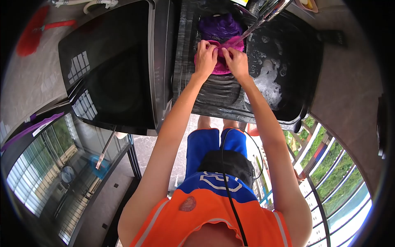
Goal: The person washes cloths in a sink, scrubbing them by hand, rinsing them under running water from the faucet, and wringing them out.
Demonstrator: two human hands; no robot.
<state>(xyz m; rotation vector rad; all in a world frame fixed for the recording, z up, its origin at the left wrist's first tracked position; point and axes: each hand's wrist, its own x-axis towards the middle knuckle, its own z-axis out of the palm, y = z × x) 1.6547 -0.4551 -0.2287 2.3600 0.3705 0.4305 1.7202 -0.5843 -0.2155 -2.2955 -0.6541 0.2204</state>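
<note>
The ribbed black washboard [218, 91] is flanked on the left by a dark-lidded appliance [109, 92], and its far end is overhung from the right by a metal tap [269, 15]. A purple cloth [220, 26] is bunched just beyond the pink cloth [221, 67], which is laid on the washboard and pinched by the left grip [205, 59] and the right grip [236, 62] alike. In the black basin [302, 41] to the right, white suds [268, 84] are spread along the near part
</note>
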